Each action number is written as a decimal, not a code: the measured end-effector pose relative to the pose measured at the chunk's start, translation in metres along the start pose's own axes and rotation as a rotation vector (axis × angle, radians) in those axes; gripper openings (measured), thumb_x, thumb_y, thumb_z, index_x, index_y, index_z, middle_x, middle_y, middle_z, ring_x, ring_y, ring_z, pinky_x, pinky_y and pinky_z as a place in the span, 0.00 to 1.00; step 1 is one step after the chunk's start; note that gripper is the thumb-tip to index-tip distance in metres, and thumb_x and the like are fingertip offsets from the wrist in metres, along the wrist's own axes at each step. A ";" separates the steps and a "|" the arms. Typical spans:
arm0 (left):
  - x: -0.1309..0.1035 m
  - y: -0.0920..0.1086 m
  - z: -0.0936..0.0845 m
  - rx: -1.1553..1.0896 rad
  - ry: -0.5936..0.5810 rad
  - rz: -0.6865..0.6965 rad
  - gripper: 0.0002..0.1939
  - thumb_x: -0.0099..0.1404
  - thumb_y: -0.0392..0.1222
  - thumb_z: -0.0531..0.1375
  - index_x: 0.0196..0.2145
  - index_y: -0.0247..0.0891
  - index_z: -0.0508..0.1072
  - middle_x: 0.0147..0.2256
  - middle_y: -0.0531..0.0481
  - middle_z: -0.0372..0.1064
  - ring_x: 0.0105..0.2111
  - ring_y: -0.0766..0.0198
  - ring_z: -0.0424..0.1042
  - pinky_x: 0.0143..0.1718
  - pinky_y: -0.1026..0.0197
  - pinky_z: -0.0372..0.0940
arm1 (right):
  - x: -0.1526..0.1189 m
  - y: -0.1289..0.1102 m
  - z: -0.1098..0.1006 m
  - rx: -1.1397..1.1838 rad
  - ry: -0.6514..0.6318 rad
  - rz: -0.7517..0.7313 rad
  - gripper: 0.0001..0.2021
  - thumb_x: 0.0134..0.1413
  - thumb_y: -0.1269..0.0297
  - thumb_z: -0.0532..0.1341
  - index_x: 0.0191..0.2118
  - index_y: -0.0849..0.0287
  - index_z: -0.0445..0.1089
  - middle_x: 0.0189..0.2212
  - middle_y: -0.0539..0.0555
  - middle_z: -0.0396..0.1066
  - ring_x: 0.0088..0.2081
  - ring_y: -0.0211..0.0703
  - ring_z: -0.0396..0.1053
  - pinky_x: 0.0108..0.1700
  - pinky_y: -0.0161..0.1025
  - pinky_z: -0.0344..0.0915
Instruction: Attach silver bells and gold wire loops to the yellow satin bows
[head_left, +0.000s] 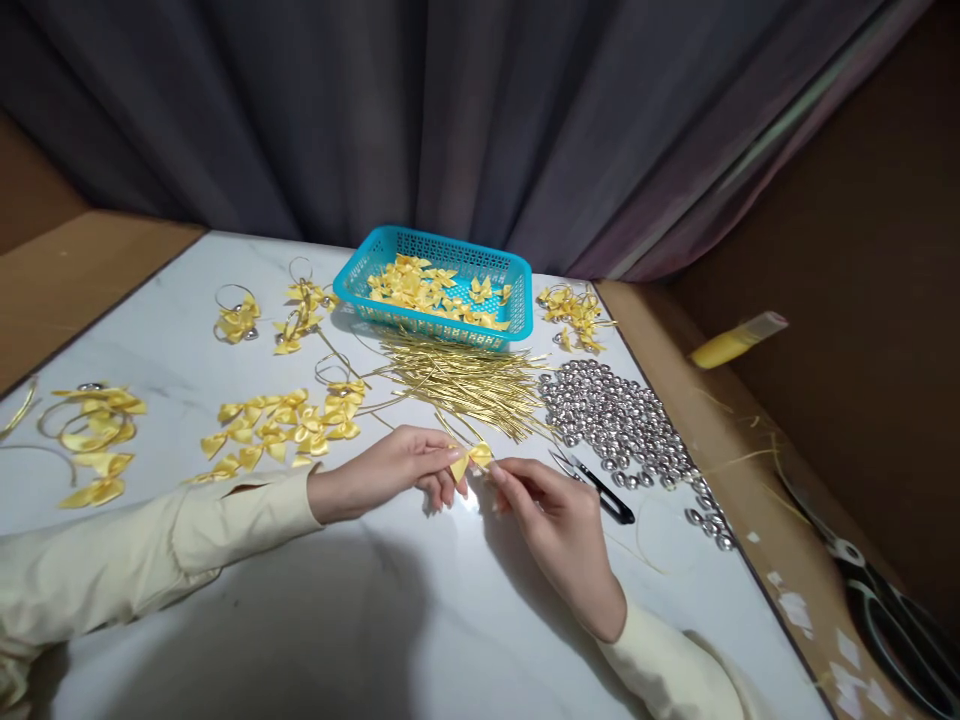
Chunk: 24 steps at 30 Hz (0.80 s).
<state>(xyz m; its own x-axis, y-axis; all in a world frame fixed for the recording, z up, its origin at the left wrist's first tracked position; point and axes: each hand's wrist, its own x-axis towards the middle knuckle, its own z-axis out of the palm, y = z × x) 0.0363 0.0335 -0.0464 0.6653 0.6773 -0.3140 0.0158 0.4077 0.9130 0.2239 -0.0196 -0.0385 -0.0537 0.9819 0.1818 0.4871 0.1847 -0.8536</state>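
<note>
Between my two hands, just above the white tabletop, is a small yellow satin ribbon bow (478,456). My left hand (412,466) pinches its left side between thumb and fingers. Closed in a pinch at the bow's right edge is my right hand (551,515); its fingertips partly hide what they grip there. Just beyond the bow lies a pile of gold twist ties (465,385), with a few loose strands reaching toward it. To the right of my right hand rest small black-handled snips (604,490).
A blue basket (352,285) of yellow bows stands at the back. Silver bells or beads (615,415) spread at right. Loose bows (281,425) and bunches on wire rings (97,430) lie left. Large scissors (885,610) and a yellow tube (739,340) sit past the right edge.
</note>
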 end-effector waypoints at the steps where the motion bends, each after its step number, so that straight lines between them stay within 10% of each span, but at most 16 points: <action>1: 0.000 0.000 0.000 -0.002 0.009 0.004 0.16 0.66 0.47 0.55 0.32 0.29 0.71 0.28 0.46 0.71 0.23 0.69 0.68 0.28 0.64 0.63 | 0.000 0.000 0.000 0.008 -0.026 0.016 0.09 0.57 0.66 0.57 0.31 0.61 0.73 0.18 0.49 0.70 0.19 0.34 0.66 0.26 0.30 0.63; 24: 0.000 0.005 0.002 -0.013 0.075 -0.061 0.17 0.62 0.49 0.59 0.25 0.31 0.69 0.22 0.51 0.66 0.20 0.72 0.61 0.20 0.68 0.58 | -0.003 0.002 0.003 -0.062 -0.176 0.112 0.12 0.55 0.65 0.55 0.26 0.61 0.73 0.14 0.48 0.65 0.17 0.33 0.58 0.22 0.31 0.57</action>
<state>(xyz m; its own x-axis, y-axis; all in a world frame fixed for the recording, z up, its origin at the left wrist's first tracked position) 0.0378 0.0338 -0.0410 0.6060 0.6946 -0.3877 0.0443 0.4572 0.8883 0.2228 -0.0218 -0.0423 -0.1450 0.9894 -0.0049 0.5513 0.0766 -0.8308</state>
